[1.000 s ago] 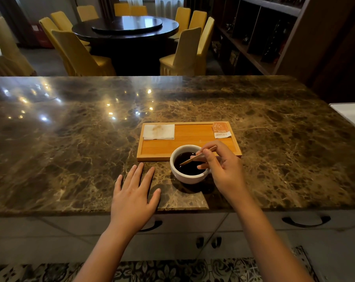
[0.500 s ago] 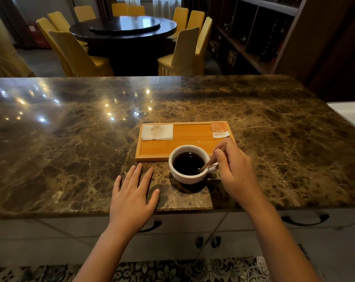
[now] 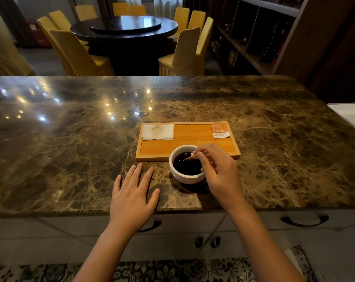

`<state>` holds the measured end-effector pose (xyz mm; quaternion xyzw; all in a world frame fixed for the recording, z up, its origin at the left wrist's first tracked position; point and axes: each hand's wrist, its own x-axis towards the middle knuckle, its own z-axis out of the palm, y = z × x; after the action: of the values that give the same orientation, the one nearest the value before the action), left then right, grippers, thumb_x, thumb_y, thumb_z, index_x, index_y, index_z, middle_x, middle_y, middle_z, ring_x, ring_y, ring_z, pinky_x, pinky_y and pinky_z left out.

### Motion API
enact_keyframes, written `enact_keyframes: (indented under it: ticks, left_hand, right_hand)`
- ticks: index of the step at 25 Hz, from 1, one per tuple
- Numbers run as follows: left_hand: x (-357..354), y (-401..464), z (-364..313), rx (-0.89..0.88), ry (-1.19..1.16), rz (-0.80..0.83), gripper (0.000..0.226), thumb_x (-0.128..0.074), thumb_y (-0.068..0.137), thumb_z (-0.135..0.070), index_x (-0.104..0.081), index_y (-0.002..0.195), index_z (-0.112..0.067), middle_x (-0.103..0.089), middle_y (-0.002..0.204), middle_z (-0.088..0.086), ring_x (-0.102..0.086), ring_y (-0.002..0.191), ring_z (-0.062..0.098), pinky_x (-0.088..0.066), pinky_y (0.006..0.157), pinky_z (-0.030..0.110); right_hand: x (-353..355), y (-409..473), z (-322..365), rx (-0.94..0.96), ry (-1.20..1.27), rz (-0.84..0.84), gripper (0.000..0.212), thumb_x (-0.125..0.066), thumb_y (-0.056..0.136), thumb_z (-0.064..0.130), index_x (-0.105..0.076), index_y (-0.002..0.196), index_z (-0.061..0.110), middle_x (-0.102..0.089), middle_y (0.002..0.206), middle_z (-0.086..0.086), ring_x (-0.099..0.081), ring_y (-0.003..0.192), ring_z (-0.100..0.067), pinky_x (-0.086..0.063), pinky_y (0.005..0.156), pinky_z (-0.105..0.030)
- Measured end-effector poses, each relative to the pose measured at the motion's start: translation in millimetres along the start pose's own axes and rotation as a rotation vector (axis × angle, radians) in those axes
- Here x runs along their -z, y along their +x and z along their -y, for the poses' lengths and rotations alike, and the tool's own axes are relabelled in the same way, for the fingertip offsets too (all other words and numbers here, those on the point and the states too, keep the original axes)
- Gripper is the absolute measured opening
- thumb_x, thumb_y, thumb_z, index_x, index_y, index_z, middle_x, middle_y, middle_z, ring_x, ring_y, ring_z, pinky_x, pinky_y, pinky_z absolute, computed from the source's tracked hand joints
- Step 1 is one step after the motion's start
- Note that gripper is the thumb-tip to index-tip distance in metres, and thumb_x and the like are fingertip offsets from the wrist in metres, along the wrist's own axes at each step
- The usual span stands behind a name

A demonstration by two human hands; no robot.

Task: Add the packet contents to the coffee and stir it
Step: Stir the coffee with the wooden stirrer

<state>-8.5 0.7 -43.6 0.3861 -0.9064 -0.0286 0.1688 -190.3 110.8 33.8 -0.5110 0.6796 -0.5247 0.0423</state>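
Note:
A white cup (image 3: 181,177) of dark coffee (image 3: 186,165) stands on the marble counter, just in front of a wooden tray (image 3: 189,140). My right hand (image 3: 220,171) pinches a thin wooden stir stick (image 3: 190,157) whose tip dips into the coffee from the right. An orange packet (image 3: 220,130) lies on the tray's far right corner. My left hand (image 3: 132,195) rests flat on the counter left of the cup, fingers spread, holding nothing.
A stained white napkin (image 3: 157,131) lies on the tray's far left. The marble counter (image 3: 70,139) ends near my wrists, with drawers below. A white surface (image 3: 351,117) adjoins at the right. Beyond stand a round dark table (image 3: 124,27), yellow chairs and shelves.
My right hand has circled with the stick in the coffee: out to the cup's right rim, then back over the middle. The left hand has stayed flat.

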Motion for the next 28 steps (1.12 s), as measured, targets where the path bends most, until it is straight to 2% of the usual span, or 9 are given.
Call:
enact_keyframes:
  ticks: [3, 8, 13, 17, 19, 23, 25, 28]
  left_hand:
    - [0.4, 0.3, -0.3, 0.001, 0.001, 0.001, 0.059, -0.029, 0.088, -0.051, -0.041, 0.137, -0.021, -0.036, 0.144, 0.011, -0.026, 0.134, 0.024, -0.020, 0.106, 0.053]
    - [1.0, 0.2, -0.9, 0.002, 0.004, -0.002, 0.059, -0.028, 0.087, -0.051, -0.041, 0.137, -0.021, -0.037, 0.144, 0.012, -0.026, 0.134, 0.024, -0.021, 0.105, 0.053]
    - [0.7, 0.6, -0.6, 0.002, 0.005, 0.003, 0.059, -0.028, 0.088, -0.051, -0.041, 0.137, -0.021, -0.037, 0.144, 0.012, -0.027, 0.133, 0.024, -0.021, 0.105, 0.053]
    - [0.8, 0.9, -0.7, 0.003, 0.004, 0.002, 0.059, -0.028, 0.088, -0.051, -0.041, 0.137, -0.021, -0.037, 0.144, 0.012, -0.027, 0.133, 0.025, -0.022, 0.105, 0.054]
    - [0.7, 0.7, -0.4, 0.002, 0.007, 0.005, 0.059, -0.028, 0.088, -0.051, -0.041, 0.137, -0.021, -0.037, 0.144, 0.012, -0.027, 0.133, 0.025, -0.021, 0.105, 0.053]
    - [1.2, 0.2, -0.7, 0.000, 0.008, 0.004, 0.059, -0.028, 0.088, -0.051, -0.041, 0.137, -0.021, -0.037, 0.144, 0.012, -0.027, 0.133, 0.025, -0.021, 0.105, 0.053]
    - [1.2, 0.1, -1.0, 0.001, 0.010, 0.006, 0.060, -0.027, 0.088, -0.051, -0.041, 0.137, -0.021, -0.037, 0.144, 0.012, -0.026, 0.134, 0.024, -0.020, 0.105, 0.053]
    - [0.7, 0.4, -0.1, 0.001, 0.007, 0.007, 0.060, -0.027, 0.088, -0.051, -0.041, 0.137, -0.021, -0.037, 0.144, 0.012, -0.026, 0.134, 0.024, -0.020, 0.105, 0.053]
  right_hand:
    - [6.3, -0.7, -1.4, 0.052, -0.132, 0.009, 0.010, -0.050, 0.092, 0.015, -0.059, 0.096, 0.013, -0.062, 0.091, 0.000, -0.057, 0.083, -0.007, -0.049, 0.066, -0.018]
    - [20.1, -5.9, -0.6, -0.036, -0.129, -0.046, 0.013, -0.044, 0.094, 0.015, -0.054, 0.086, 0.015, -0.057, 0.074, 0.002, -0.053, 0.065, -0.007, -0.041, 0.052, -0.016]
    - [21.9, -2.6, 5.2, -0.341, 0.352, -0.059, 0.008, -0.052, 0.091, 0.013, -0.058, 0.086, 0.015, -0.069, 0.084, -0.007, -0.071, 0.075, -0.016, -0.057, 0.056, -0.025]
    - [11.7, 4.8, 7.6, -0.353, 0.446, -0.126, 0.010, -0.054, 0.090, 0.012, -0.059, 0.082, 0.010, -0.071, 0.083, -0.012, -0.072, 0.076, -0.020, -0.057, 0.054, -0.023]
    - [5.9, 12.7, 4.2, -0.308, 0.422, -0.121, 0.013, -0.054, 0.091, 0.011, -0.061, 0.080, 0.011, -0.070, 0.082, -0.012, -0.071, 0.077, -0.021, -0.057, 0.056, -0.023]
    - [6.4, 22.2, -4.7, -0.203, 0.196, -0.094, 0.011, -0.056, 0.090, 0.014, -0.063, 0.082, 0.011, -0.070, 0.083, -0.009, -0.068, 0.079, -0.017, -0.058, 0.065, -0.030]
    - [15.6, 20.3, -5.8, -0.149, 0.062, -0.084, 0.012, -0.056, 0.090, 0.016, -0.064, 0.082, 0.012, -0.069, 0.080, -0.006, -0.066, 0.077, -0.016, -0.057, 0.065, -0.036]
    - [31.9, 16.0, -4.3, -0.124, -0.057, -0.066, 0.012, -0.056, 0.089, 0.019, -0.062, 0.082, 0.012, -0.068, 0.076, 0.002, -0.065, 0.073, -0.009, -0.058, 0.063, -0.035]
